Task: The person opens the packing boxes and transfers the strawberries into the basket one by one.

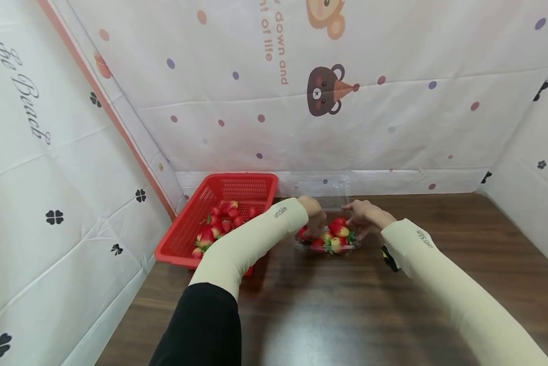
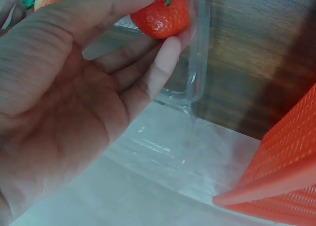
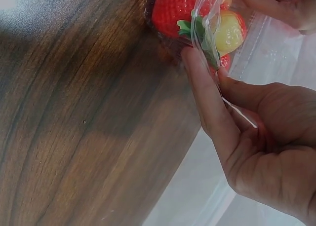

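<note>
A clear plastic box (image 1: 304, 247) holding several strawberries (image 1: 339, 229) stands on the table, its lid (image 1: 328, 189) raised at the back. My left hand (image 1: 315, 216) reaches into its left side. In the left wrist view, the thumb and fingers pinch a red strawberry (image 2: 160, 18) with a green stem, inside the box by its wall. My right hand (image 1: 367, 214) grips the box's right rim; in the right wrist view, the thumb and fingers (image 3: 205, 93) pinch that rim between them. Beside the rim lies a strawberry with green leaves (image 3: 177, 14).
A red plastic basket (image 1: 173, 251) with several more strawberries (image 1: 216, 223) sits left of the box, behind my left forearm. Dark wood tabletop (image 1: 328, 315) extends in front. A patterned white sheet (image 1: 237, 137) hangs at the back, with others at both sides.
</note>
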`<state>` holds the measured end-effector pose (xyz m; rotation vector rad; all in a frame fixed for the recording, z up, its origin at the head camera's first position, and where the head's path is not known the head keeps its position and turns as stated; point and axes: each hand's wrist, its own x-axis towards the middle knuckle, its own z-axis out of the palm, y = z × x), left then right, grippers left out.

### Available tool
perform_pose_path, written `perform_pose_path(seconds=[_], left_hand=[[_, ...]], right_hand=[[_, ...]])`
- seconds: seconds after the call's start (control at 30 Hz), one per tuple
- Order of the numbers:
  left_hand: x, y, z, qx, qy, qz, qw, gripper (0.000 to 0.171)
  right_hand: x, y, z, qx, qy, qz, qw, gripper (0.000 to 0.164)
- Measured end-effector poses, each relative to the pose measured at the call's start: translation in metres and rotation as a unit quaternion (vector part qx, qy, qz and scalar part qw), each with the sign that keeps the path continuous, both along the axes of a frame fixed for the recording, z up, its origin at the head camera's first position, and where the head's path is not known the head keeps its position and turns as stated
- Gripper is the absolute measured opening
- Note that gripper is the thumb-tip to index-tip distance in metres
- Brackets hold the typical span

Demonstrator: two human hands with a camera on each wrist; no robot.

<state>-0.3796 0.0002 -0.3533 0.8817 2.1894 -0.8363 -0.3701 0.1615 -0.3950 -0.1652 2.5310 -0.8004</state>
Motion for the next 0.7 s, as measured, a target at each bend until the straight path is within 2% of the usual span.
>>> perform_pose_path(seconds=[0.17, 0.27, 0.33, 0.53, 0.7], left_hand=[[0.001, -0.004, 0.01, 0.01, -0.021, 0.014, 0.9996, 0.023], [0.0, -0.007, 0.02, 0.021, -0.018, 0.016, 0.9995, 0.024], [0.0, -0.01, 0.029, 0.029, -0.013, 0.011, 0.9994, 0.026], [0.0, -0.019, 0.058, 0.057, 0.012, 0.035, 0.9977, 0.027], [0.008, -0.033, 0.084, 0.072, 0.039, 0.042, 0.9958, 0.029]], right_hand=[[0.001, -0.005, 0.0, 0.014, 0.002, -0.021, 1.0, 0.058], [0.002, -0.006, -0.001, 0.021, 0.008, -0.023, 0.999, 0.058], [0.003, -0.007, -0.001, 0.016, 0.004, -0.029, 0.999, 0.058], [0.004, -0.01, 0.001, 0.017, 0.002, -0.035, 0.999, 0.058], [0.005, -0.011, 0.001, 0.025, 0.007, -0.023, 0.999, 0.059]])
